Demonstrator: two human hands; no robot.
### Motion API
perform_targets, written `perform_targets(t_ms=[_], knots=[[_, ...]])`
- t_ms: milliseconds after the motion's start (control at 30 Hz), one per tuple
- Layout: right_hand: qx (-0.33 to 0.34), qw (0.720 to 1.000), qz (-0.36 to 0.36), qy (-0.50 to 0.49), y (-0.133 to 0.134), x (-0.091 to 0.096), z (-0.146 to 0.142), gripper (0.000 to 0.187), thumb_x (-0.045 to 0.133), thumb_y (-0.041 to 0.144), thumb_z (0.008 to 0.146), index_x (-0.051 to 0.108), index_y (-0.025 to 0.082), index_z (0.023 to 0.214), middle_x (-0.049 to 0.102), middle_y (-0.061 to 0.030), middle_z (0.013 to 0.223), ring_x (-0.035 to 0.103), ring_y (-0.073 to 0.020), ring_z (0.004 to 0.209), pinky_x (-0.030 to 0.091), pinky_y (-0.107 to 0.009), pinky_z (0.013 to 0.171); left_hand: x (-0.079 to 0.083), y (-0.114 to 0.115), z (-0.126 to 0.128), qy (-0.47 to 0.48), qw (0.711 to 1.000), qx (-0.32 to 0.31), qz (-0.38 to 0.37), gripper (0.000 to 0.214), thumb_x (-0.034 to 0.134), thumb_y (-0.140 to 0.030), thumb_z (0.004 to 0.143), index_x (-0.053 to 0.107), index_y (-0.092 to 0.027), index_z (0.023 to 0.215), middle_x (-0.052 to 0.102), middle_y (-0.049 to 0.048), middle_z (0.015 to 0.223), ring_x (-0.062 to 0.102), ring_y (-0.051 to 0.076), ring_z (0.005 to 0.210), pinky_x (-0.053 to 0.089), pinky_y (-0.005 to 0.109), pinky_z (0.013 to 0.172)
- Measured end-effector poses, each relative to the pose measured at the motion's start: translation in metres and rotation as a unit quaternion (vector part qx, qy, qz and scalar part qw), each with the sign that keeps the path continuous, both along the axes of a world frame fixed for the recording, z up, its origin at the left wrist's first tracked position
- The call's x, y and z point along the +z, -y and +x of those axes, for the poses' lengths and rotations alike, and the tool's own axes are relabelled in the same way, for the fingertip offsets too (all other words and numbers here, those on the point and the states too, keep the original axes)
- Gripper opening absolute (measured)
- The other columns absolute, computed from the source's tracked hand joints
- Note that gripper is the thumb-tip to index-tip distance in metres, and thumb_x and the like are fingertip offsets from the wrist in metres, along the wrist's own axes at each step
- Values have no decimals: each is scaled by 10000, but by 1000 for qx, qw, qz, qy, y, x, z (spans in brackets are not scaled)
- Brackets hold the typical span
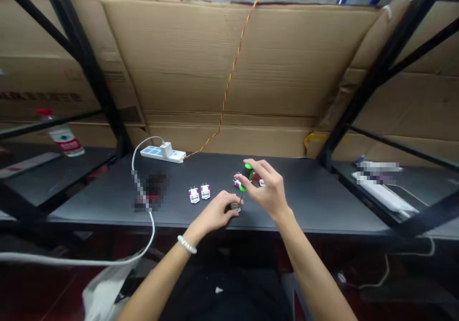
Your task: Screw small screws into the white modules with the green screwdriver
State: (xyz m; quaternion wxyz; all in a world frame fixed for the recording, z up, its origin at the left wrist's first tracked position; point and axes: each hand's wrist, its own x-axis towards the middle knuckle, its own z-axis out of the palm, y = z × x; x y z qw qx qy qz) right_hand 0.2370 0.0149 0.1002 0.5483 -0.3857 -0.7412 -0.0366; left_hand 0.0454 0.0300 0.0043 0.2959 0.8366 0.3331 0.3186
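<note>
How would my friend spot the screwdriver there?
Find the dark tabletop, then the right hand above it. The screwdriver is in that hand, its thin shaft pointing down at a small part by the left hand. Its bright green-and-black handle sets it apart from the white-and-purple pieces.

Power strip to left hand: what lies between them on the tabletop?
In the head view, two small white-and-purple pronged pieces lie there, side by side.
</note>
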Motion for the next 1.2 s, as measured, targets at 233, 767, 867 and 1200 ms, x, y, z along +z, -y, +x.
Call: perform_targets(t_ms=[233, 767, 867, 1200], knots=[[117, 987, -100, -46, 3, 2, 4, 322, 641, 306, 1007, 707, 249, 1317, 787, -65, 1131, 762, -192, 884, 658, -333, 819, -1, -1, 0, 3, 1000, -3, -6, 260, 736, -112, 902, 760, -217, 1138, 763, 65, 1099, 636, 256, 1098, 523, 382, 1019], [-87, 994, 28, -61, 2, -3, -14, 217, 818, 394, 895, 726, 208, 957, 691, -11, 845, 616, -108, 556, 507, -246, 512, 1, -1, -1, -23, 999, 31, 22, 276, 755, -126, 881, 766, -222, 1140, 797, 74, 1140, 685, 272, 1113, 496, 462, 1106], [-96, 990, 47, -89, 10, 0, 3, 195, 795, 369, 917, 729, 207, 1001, 685, -18, 853, 596, -119, 574, 510, -262, 516, 2, -10, -8, -65, 994, 70, 55, 346, 717, -83, 881, 741, -249, 1185, 795, 55, 1228, 689, 275, 1219, 268, 600, 1288], [-128, 981, 44, -136, 34, -11, 52, 213, 819, 328, 900, 751, 207, 1062, 689, -16, 897, 634, -138, 651, 563, -292, 606, 29, -30, -19, -176, 967, 149, 107, 424, 637, -43, 887, 710, -260, 1243, 731, 59, 1356, 639, 266, 1323, 234, 578, 1316]])
